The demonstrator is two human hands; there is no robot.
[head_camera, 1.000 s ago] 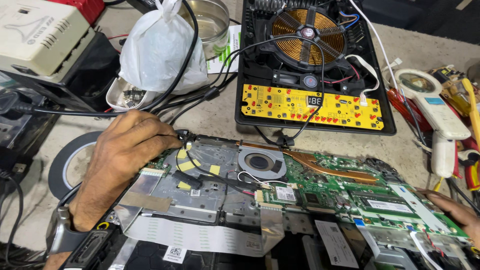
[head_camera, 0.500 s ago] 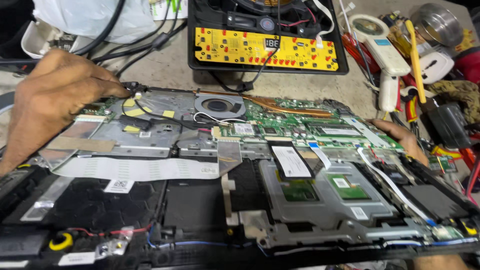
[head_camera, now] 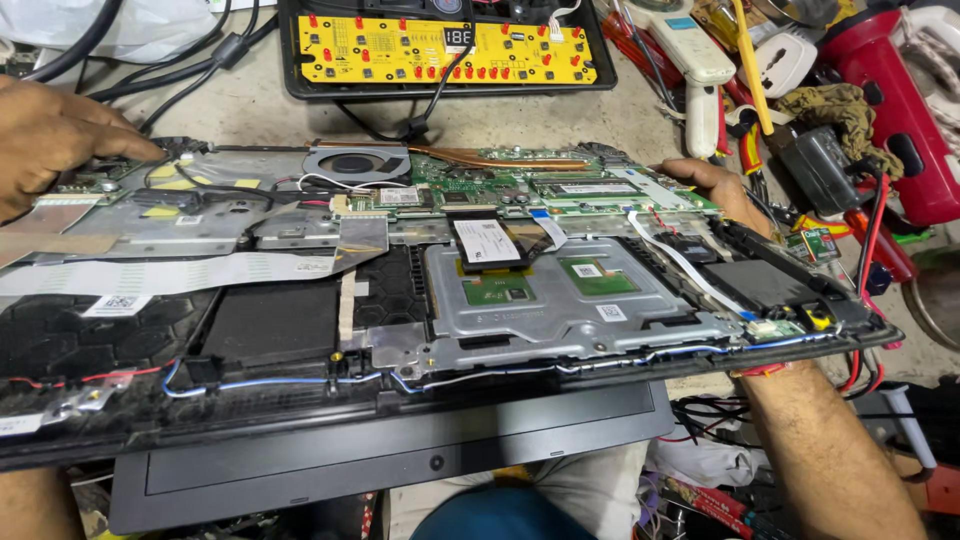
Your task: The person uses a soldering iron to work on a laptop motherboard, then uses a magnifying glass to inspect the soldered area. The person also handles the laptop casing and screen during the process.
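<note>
While the opened laptop point(head_camera: 520, 290) is lying between my hands, my left fingers point(head_camera: 120, 145) are pressing its far-left corner, right fingers point(head_camera: 700, 175) curling on its far-right edge.

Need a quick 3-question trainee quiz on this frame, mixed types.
1. True or false: the left hand presses on the far left corner of the opened laptop.
2. What lies just beyond the cooling fan? A) yellow circuit board B) a keyboard C) a mug
3. Fill in: the right hand grips the laptop's ____ edge.

Key: 1 true; 2 A; 3 right
</note>
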